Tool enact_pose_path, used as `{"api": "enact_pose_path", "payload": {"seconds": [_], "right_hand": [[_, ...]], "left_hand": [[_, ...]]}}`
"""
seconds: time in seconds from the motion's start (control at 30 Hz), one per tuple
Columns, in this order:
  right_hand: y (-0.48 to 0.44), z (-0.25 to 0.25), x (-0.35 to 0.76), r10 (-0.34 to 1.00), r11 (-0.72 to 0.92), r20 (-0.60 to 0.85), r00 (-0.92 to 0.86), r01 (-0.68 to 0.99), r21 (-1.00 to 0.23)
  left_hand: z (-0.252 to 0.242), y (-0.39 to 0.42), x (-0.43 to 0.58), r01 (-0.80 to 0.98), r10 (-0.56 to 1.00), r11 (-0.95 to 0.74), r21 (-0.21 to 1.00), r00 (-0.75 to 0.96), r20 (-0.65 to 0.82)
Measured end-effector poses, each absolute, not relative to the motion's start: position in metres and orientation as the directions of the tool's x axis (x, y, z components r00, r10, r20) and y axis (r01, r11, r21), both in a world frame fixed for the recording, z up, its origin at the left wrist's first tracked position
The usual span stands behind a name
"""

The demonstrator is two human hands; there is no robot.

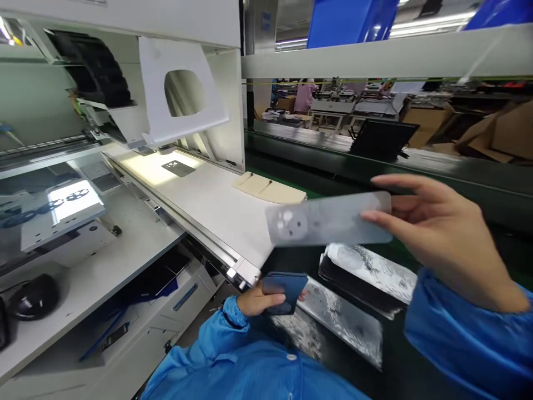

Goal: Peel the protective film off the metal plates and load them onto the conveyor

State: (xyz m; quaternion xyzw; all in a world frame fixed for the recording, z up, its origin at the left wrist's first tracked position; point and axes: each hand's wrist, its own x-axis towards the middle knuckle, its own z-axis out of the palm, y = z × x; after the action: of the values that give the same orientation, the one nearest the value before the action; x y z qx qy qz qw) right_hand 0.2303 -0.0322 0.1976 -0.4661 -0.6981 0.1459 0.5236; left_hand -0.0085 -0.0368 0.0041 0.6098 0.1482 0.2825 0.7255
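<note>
Right hand [445,239] has a translucent strip [333,219] by its right end, thumb on the near face, index finger lifted off it. Strip runs out leftward, holes and round marks at its far-from-hand end; that end shows in front of the white bed [220,205] edge, can't tell if they touch. Left hand [259,303], lower and nearer the body, grips a dark blue slab [287,286], thumb across it, just off the near end of the bed. Right of that slab, two clear-wrapped packs [343,316] [370,269] lie on a dark surface, side by side, below the strip in view. Cream block [270,189] sits at the right edge of the bed, two dark pegs on top. Farther up the bed, a grey plate [178,168] with white dots lies partly on a lit patch [154,166]. Left side: tabletop [137,222] carries a black mouse [35,297] near, glossy screen [62,205] beyond it. Far right, black monitor [383,139] stands tilted; person in pink [305,95] well back.
</note>
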Motion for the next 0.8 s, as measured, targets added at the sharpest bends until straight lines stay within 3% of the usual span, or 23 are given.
{"api": "enact_pose_path", "payload": {"seconds": [0.1,0.17,0.23,0.3,0.37,0.43,0.5,0.6,0.8], "right_hand": [[0.01,0.173,0.197,0.86,0.419,0.484,0.16,0.32,-0.85],[0.038,0.146,0.169,0.912,0.344,0.384,0.146,0.237,-0.908],[0.057,0.122,0.147,0.942,0.274,0.321,0.102,0.322,-0.906],[0.063,0.11,0.134,0.93,0.27,0.364,0.049,0.579,-0.769],[0.058,0.109,0.132,0.884,0.307,0.465,-0.051,0.814,-0.494],[0.049,0.114,0.137,0.823,0.425,0.504,-0.263,0.874,-0.237],[0.041,0.117,0.144,0.743,0.62,0.397,-0.539,0.777,-0.106],[0.035,0.117,0.148,0.642,0.767,0.157,-0.751,0.63,-0.125],[0.042,0.119,0.115,0.723,0.685,0.026,-0.69,0.711,-0.16]], "left_hand": [[0.005,-0.034,-0.009,-0.26,0.558,0.113,0.959,0.815,0.155],[0.007,-0.031,-0.009,-0.27,0.518,0.126,0.954,0.839,0.169],[0.008,-0.03,-0.008,-0.27,0.478,0.146,0.952,0.862,0.171],[0.005,-0.028,-0.006,-0.261,0.442,0.183,0.948,0.883,0.158],[0.002,-0.027,-0.005,-0.261,0.418,0.219,0.94,0.896,0.151],[-0.002,-0.026,-0.004,-0.266,0.405,0.226,0.937,0.9,0.158],[-0.006,-0.024,-0.004,-0.275,0.404,0.207,0.939,0.898,0.173],[-0.013,-0.021,-0.004,-0.27,0.371,0.202,0.942,0.911,0.182],[-0.031,-0.016,-0.001,-0.228,0.386,0.115,0.967,0.907,0.168]]}}
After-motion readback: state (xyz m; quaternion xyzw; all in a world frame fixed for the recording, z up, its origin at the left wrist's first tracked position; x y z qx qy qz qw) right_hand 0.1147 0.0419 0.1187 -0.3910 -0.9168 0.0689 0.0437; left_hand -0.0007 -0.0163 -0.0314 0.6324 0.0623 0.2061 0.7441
